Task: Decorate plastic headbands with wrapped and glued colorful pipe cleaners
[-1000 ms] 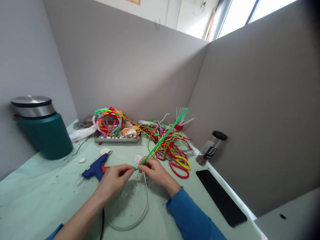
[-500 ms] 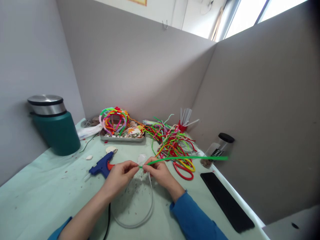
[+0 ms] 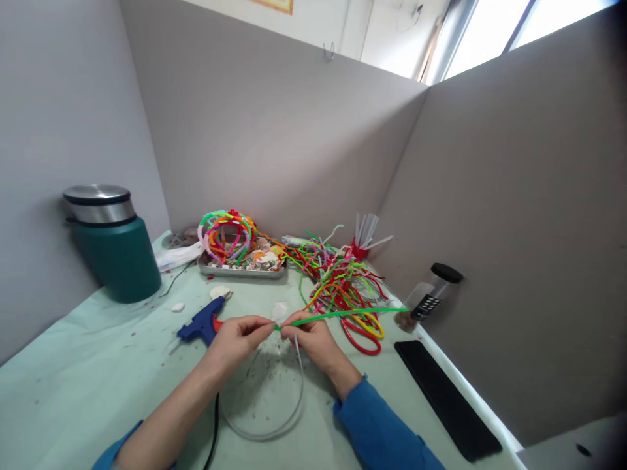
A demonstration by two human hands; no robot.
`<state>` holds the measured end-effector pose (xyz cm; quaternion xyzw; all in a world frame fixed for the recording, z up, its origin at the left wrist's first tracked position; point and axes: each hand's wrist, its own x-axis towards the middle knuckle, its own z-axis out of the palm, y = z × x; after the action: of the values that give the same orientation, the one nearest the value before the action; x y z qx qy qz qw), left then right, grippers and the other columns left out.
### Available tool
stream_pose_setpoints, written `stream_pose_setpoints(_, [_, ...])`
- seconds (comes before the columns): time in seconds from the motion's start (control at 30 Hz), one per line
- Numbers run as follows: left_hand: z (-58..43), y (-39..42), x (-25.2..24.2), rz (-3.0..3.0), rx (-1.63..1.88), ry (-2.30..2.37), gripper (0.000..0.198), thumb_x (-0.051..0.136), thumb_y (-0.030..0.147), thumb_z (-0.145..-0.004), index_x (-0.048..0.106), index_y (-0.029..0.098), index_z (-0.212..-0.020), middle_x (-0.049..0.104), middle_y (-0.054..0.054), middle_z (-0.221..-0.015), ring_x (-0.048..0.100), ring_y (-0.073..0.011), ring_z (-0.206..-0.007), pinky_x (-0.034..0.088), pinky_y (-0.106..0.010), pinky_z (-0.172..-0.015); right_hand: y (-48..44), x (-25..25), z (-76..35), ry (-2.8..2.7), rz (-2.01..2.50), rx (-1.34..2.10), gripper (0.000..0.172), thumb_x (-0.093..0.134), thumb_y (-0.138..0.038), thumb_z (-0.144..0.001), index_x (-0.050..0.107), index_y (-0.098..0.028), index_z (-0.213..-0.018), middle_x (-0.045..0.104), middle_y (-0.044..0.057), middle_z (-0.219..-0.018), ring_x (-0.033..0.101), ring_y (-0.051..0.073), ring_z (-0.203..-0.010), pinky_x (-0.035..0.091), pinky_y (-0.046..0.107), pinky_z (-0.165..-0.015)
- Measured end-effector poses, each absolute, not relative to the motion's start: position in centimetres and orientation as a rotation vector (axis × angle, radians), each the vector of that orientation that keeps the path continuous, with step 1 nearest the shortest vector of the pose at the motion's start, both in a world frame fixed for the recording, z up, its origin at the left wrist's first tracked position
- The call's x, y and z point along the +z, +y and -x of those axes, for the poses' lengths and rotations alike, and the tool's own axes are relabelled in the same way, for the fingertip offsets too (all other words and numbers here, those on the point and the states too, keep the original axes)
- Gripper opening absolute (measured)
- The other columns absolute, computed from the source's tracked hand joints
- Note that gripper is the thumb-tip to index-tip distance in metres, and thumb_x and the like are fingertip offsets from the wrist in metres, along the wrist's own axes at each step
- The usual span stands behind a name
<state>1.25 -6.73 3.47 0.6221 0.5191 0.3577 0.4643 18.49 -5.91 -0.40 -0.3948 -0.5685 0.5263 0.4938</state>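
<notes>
A bright green pipe cleaner [image 3: 353, 313] runs through the fingertips of both hands, its free end reaching out to the right. My left hand [image 3: 238, 339] is closed in a pinch on its short end. My right hand [image 3: 309, 339] pinches it close beside, with a small green stretch between the two. A thin white hoop [image 3: 274, 436], shaped like a headband, hangs in a loop beneath my hands; its top is hidden by my fingers. Just left of my left hand lies a blue hot glue gun [image 3: 198, 325] with an orange trigger and a black cord [image 3: 214, 427].
At the back stand a metal tray [image 3: 245, 271] of shells with colourful hoops [image 3: 226, 236], and a pile of pipe cleaners [image 3: 337, 277]. Red-and-yellow-handled scissors [image 3: 362, 346] lie right. A teal bottle [image 3: 120, 258], a clear jar [image 3: 431, 297] and a black slab [image 3: 445, 398] line the sides.
The pipe cleaner's free end reaches less far right than before. Both hands keep their pinch in nearly the same place. The view has shifted slightly.
</notes>
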Motion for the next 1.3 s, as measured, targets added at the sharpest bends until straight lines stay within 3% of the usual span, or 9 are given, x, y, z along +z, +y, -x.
stream_pose_setpoints(0.4, [-1.13,-6.99,3.71,-1.454,0.846,1.239,0.043,0.060,0.050,-0.066,0.072,0.015,-0.087,0.047,0.005,-0.045,0.030,-0.0076,-0.043,0.022,-0.022,-0.043,-6.04,-0.46,-18.43,-1.393,0.927,1.184,0.010,0.069,-0.027,-0.070,0.065,-0.019,-0.068,0.057,-0.003,-0.058,0.045,0.009,-0.051,0.035,0.022,-0.050])
stream_pose_setpoints(0.6, [-1.17,-6.93,3.59,-1.436,0.860,1.247,0.042,0.062,0.051,-0.064,0.071,0.014,-0.080,0.040,0.007,-0.043,0.026,-0.0068,-0.043,0.020,-0.022,-0.043,-5.95,-0.75,-18.30,-1.409,0.869,1.166,0.005,0.068,-0.023,-0.069,0.066,-0.019,-0.068,0.056,-0.003,-0.059,0.046,0.010,-0.053,0.036,0.022,-0.052])
stream_pose_setpoints(0.93, [-1.15,-6.98,3.73,-1.390,0.833,1.244,0.044,0.062,0.049,-0.065,0.071,0.013,-0.088,0.046,0.006,-0.049,0.025,-0.0058,-0.042,0.018,-0.022,-0.042,-5.85,-1.02,-18.35,-1.426,0.868,1.125,0.008,0.069,-0.025,-0.070,0.065,-0.018,-0.070,0.057,-0.003,-0.060,0.047,0.009,-0.054,0.037,0.021,-0.052])
stream_pose_setpoints(1.3, [-1.11,-6.60,3.27,-1.462,0.877,1.290,0.037,0.062,0.045,-0.063,0.074,0.014,-0.078,0.048,0.004,-0.047,0.033,-0.0085,-0.046,0.023,-0.022,-0.046,-5.82,-0.92,-18.61,-1.592,0.877,0.918,0.002,0.070,-0.022,-0.071,0.069,-0.020,-0.071,0.060,0.000,-0.065,0.053,0.013,-0.064,0.038,0.023,-0.057])
